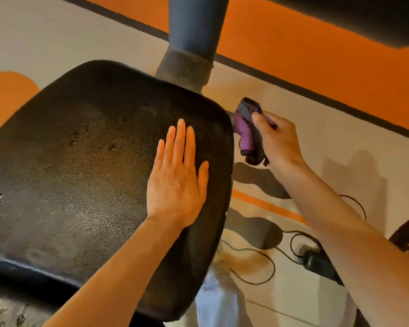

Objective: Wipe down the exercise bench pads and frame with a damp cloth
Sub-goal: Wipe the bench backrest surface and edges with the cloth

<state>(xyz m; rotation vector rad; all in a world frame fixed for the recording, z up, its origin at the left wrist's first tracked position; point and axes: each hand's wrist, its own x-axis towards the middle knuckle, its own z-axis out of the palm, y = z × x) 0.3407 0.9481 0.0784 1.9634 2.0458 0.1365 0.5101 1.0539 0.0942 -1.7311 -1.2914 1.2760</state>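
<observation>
Here the left hand [177,182] lies flat with straight fingers on the black bench pad [80,161] in the middle, while the right hand [278,140] squeezes the purple cloth [247,128], maybe touching the pad's right edge, so the cloth could slip down onto the cables [257,263] at the lower right.

Black textured bench pad [80,173] – scuffed, purple cloth [248,128] bunched at R edge

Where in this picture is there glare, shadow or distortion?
Head view: soft sheen on the black pad beside the flat left hand; the right hand with the purple cloth throws shadow on the floor; wide-angle bending at the edges; the nearest corner looks soft.
</observation>
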